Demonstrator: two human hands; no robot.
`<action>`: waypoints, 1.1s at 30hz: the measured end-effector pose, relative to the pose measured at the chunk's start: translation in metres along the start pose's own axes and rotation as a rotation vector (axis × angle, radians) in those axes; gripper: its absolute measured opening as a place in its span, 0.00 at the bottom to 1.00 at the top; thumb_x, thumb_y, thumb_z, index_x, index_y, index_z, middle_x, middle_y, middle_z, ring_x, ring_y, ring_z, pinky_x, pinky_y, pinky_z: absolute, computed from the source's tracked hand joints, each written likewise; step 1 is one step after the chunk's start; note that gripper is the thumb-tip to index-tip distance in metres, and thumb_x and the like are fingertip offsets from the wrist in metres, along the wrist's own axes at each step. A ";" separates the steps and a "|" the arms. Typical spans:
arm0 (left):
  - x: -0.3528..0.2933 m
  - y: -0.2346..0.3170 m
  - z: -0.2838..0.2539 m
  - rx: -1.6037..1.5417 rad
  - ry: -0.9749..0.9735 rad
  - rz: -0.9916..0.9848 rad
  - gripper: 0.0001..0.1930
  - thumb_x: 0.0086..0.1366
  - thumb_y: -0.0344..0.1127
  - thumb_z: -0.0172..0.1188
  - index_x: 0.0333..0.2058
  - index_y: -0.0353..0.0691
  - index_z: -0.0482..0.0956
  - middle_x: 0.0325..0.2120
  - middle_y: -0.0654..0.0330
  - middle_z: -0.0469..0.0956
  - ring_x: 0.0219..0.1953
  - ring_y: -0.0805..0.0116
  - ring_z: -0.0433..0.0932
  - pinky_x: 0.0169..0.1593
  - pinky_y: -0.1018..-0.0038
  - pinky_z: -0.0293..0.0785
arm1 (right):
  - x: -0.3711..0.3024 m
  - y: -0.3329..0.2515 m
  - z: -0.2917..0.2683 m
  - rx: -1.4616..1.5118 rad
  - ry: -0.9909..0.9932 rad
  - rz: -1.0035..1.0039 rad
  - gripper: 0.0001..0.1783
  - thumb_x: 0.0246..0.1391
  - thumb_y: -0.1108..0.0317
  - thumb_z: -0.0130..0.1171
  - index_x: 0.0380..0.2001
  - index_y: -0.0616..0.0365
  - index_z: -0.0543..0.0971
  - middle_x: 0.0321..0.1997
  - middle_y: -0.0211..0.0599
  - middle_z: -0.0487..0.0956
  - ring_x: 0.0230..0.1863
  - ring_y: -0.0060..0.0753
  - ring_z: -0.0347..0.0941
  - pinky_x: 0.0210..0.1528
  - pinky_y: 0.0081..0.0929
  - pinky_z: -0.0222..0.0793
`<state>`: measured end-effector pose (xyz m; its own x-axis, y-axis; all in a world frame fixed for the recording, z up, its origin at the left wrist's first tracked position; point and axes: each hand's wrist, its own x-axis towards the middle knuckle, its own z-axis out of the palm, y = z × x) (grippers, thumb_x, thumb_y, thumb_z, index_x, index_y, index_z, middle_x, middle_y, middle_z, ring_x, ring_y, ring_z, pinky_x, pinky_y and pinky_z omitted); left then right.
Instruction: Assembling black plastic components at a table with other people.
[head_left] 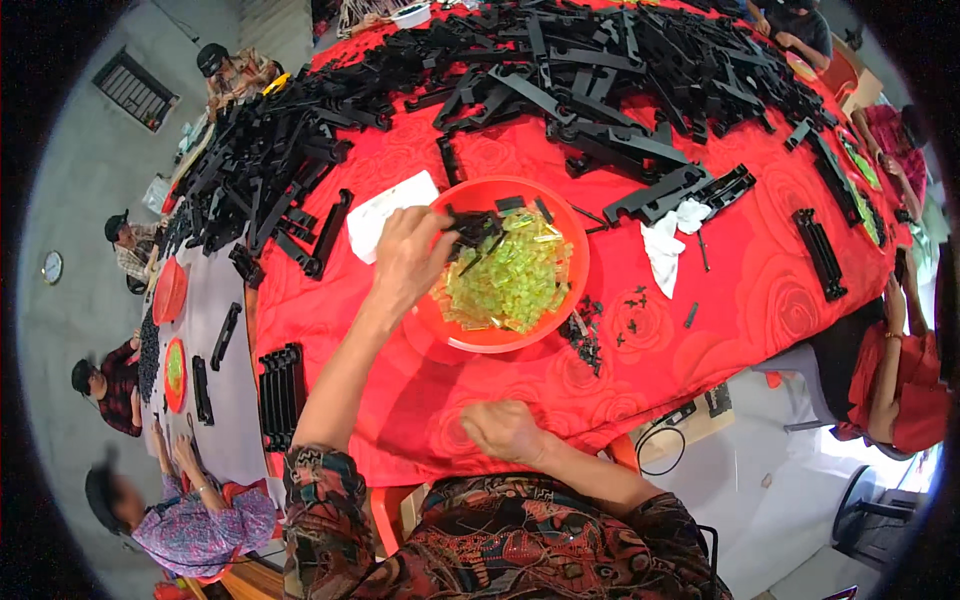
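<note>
A red plastic bowl (508, 343) in front of me holds many clear yellow-green plastic pieces (515, 275). Small black plastic pieces (478, 228) lie on top of them on the bowl's left side. Over the bowl's left rim reaches my left hand (408, 248), its fingers curled closed on the black pieces. My right hand (505, 431) rests by the near table edge with its fingers folded in; whatever they may hold is hidden. A white sheet or pad (385, 215) lies behind my left hand. Tiny black parts (585, 340) are scattered right of the bowl.
Long black plastic housings (600, 75) are heaped across the far side of the red-covered table (740, 290). A row of them (281, 395) lies at left. A crumpled white cloth (665, 250) lies at right. Several people (195, 525) sit around the tables on both sides.
</note>
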<state>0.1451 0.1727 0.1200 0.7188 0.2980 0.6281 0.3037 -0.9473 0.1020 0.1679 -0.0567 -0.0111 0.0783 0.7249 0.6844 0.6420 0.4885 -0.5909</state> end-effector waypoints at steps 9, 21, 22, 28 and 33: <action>0.098 0.102 0.154 0.086 -0.337 0.238 0.14 0.52 0.37 0.62 0.36 0.36 0.75 0.31 0.51 0.76 0.36 0.52 0.75 0.39 0.59 0.72 | -0.012 0.004 0.011 -0.061 -0.173 -0.157 0.10 0.48 0.65 0.57 0.22 0.54 0.67 0.16 0.32 0.66 0.16 0.32 0.70 0.18 0.31 0.66; 0.095 0.125 0.236 0.003 -0.462 0.000 0.16 0.50 0.30 0.57 0.37 0.27 0.71 0.32 0.44 0.75 0.39 0.44 0.74 0.40 0.55 0.73 | -0.049 0.032 0.041 -0.034 -0.251 -0.155 0.12 0.32 0.60 0.60 0.08 0.53 0.72 0.11 0.34 0.70 0.18 0.35 0.71 0.21 0.36 0.65; 0.092 0.118 0.226 -0.027 -0.423 -0.074 0.16 0.49 0.30 0.57 0.37 0.27 0.71 0.32 0.44 0.75 0.39 0.44 0.74 0.40 0.55 0.73 | -0.040 0.023 0.031 -0.002 -0.265 -0.178 0.12 0.35 0.61 0.59 0.10 0.54 0.72 0.12 0.34 0.70 0.19 0.35 0.71 0.22 0.36 0.65; 0.112 0.111 0.173 -0.416 -0.376 -0.150 0.19 0.50 0.35 0.60 0.38 0.27 0.72 0.34 0.37 0.73 0.42 0.41 0.72 0.45 0.56 0.70 | -0.010 0.003 -0.002 -0.068 -0.321 -0.150 0.09 0.48 0.64 0.56 0.22 0.54 0.70 0.20 0.36 0.69 0.22 0.36 0.73 0.21 0.33 0.68; 0.070 0.088 0.065 -1.103 -0.492 -0.446 0.15 0.55 0.32 0.60 0.42 0.33 0.76 0.36 0.54 0.77 0.40 0.69 0.76 0.41 0.70 0.71 | -0.009 0.001 0.006 -0.094 -0.257 -0.105 0.07 0.47 0.68 0.57 0.25 0.55 0.68 0.18 0.35 0.68 0.19 0.35 0.72 0.19 0.32 0.68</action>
<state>0.2630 0.1181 0.1229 0.9149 0.4005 0.0500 0.0704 -0.2803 0.9573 0.1631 -0.0597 -0.0207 -0.1803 0.7779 0.6020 0.7055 0.5287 -0.4719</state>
